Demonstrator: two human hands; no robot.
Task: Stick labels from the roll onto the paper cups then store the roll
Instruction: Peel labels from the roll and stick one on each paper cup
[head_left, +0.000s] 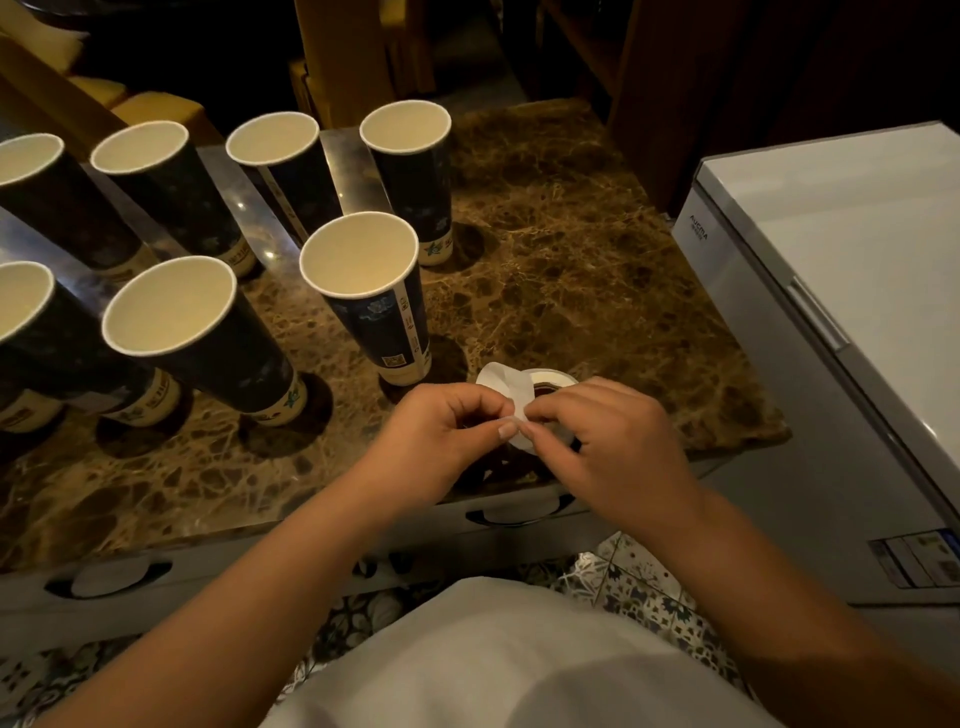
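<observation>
Several tall dark paper cups with cream insides stand upright on the marble counter (571, 270); the closest one (374, 306) is just beyond my hands, another (208, 338) to its left. A white label roll (550, 378) sits near the counter's front edge, mostly hidden behind my fingers. Its loose white strip (501, 382) curls up and back toward me. My left hand (441, 431) and my right hand (613, 441) meet at the strip's end, each pinching it between thumb and fingertips.
A white chest freezer (841, 270) stands close on the right, level with the counter. Drawers with recessed handles (519, 512) run below the counter's front edge. Patterned floor tiles (639, 587) show beneath. Dark wooden furniture fills the background.
</observation>
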